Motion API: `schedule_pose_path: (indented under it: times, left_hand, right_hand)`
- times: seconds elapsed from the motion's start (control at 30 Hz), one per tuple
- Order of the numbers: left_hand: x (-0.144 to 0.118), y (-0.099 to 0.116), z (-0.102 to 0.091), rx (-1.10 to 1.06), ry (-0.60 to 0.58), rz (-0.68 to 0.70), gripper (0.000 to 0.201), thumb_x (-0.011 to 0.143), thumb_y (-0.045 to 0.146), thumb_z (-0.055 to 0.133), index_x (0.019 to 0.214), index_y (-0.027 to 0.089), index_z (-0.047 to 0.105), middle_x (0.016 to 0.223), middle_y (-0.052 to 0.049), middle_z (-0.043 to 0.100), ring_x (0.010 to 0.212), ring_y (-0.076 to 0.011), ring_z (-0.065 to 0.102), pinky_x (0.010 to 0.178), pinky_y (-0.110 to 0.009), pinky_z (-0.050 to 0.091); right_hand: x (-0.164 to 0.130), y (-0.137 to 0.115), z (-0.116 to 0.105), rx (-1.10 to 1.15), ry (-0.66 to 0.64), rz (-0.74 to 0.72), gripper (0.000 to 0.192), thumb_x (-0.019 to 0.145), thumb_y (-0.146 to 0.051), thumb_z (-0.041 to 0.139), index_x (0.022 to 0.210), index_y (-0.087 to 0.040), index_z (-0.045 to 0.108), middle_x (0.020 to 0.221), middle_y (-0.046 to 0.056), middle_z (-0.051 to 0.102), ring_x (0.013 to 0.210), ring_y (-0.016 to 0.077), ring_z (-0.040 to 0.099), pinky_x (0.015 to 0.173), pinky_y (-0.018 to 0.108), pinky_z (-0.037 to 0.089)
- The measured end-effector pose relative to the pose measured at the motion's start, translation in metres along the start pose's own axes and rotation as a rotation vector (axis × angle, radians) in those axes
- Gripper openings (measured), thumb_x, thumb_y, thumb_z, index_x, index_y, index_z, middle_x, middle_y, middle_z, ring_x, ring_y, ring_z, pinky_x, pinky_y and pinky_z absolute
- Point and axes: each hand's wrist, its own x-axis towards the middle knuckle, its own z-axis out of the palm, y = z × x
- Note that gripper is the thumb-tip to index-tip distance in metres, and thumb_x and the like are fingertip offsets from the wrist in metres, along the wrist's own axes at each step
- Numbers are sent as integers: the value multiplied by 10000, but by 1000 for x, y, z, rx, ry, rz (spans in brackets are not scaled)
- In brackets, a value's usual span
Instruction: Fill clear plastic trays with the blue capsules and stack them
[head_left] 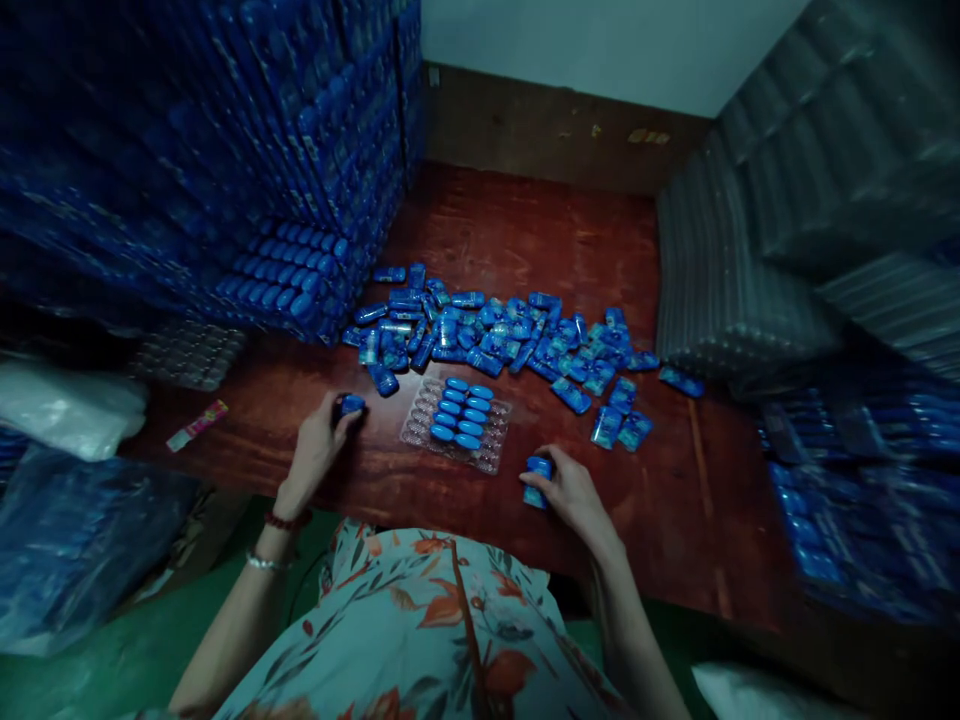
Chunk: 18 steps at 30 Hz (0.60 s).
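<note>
My left hand point(321, 438) is closed around a small blue container point(351, 404), left of a clear plastic tray point(424, 420). Two columns of blue containers point(451, 408) stand in the tray's middle, and its outer pockets on both sides show bare plastic. At the tray's right, my right hand point(568, 488) grips another blue container point(535, 494) with a printed label, between thumb and fingers. Beyond the tray lies a loose heap of similar blue containers point(487, 335), spread across the table at many angles. What the containers hold cannot be made out.
Tall stacks of filled blue trays point(300, 270) rise at the left. Stacked clear trays point(720, 270) stand at the right, above more wrapped blue packs point(840, 520). A pink packet point(197, 425) and an upturned clear tray point(187, 355) lie on the red-brown table point(525, 215).
</note>
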Motion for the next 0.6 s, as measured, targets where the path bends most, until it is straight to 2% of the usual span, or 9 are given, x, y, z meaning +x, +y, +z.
schedule_pose_path:
  times: [0.07, 0.1, 0.17, 0.2, 0.3, 0.4, 0.47, 0.6]
  left_hand:
    - [-24, 8, 6, -188, 41, -40, 302, 780, 423, 581, 984, 203, 550, 911, -58, 664, 844, -221, 643, 777, -363, 521]
    - [-33, 15, 11, -283, 52, -35, 292, 773, 422, 596, 959, 201, 550, 900, -47, 664, 836, -204, 644, 774, -346, 526]
    - [-47, 31, 21, -420, 64, 10, 258, 772, 397, 615, 927, 199, 558, 886, -31, 659, 827, -178, 640, 775, -320, 531]
    - [-51, 40, 27, -453, 67, 51, 236, 775, 379, 622, 917, 198, 567, 886, -30, 655, 831, -172, 636, 778, -314, 529]
    - [-50, 59, 42, -466, 56, 228, 165, 802, 324, 618, 898, 192, 588, 882, -37, 644, 834, -165, 621, 770, -301, 524]
    - [-44, 65, 52, -431, 16, 391, 112, 849, 272, 571, 925, 191, 589, 861, -38, 634, 804, -150, 611, 752, -287, 520]
    - [-41, 62, 56, -404, 2, 447, 133, 869, 255, 546, 980, 195, 587, 870, -41, 628, 803, -146, 610, 745, -283, 521]
    - [-37, 58, 57, -366, -27, 505, 237, 894, 231, 505, 1119, 212, 580, 961, -66, 604, 867, -149, 607, 748, -277, 523]
  right_hand:
    - [-12, -7, 5, 188, -53, -1, 270, 723, -413, 628, 877, -192, 617, 626, -19, 592, 539, 149, 550, 508, 255, 429]
    - [-16, -13, 8, 297, -80, -1, 262, 740, -408, 614, 888, -192, 616, 576, -38, 562, 480, 132, 519, 456, 238, 411]
    - [-21, -29, 15, 497, -77, -33, 282, 785, -392, 581, 985, -194, 598, 587, -43, 565, 455, 120, 518, 412, 222, 417]
    - [-21, -37, 19, 553, -35, -77, 285, 805, -378, 569, 1025, -198, 588, 651, -25, 599, 500, 125, 556, 437, 226, 452]
    - [-17, -58, 34, 480, 165, -310, 206, 852, -302, 539, 1029, -219, 603, 908, 38, 651, 794, 161, 635, 698, 285, 540]
    - [-12, -66, 44, 316, 233, -497, 200, 892, -216, 483, 1051, -226, 604, 989, 55, 636, 945, 169, 606, 872, 324, 494]
    - [-10, -64, 46, 285, 240, -523, 214, 903, -195, 464, 1072, -221, 593, 979, 57, 628, 935, 164, 603, 869, 317, 492]
    - [-9, -60, 43, 310, 281, -449, 199, 895, -220, 491, 1062, -214, 599, 952, 51, 632, 909, 167, 606, 839, 308, 498]
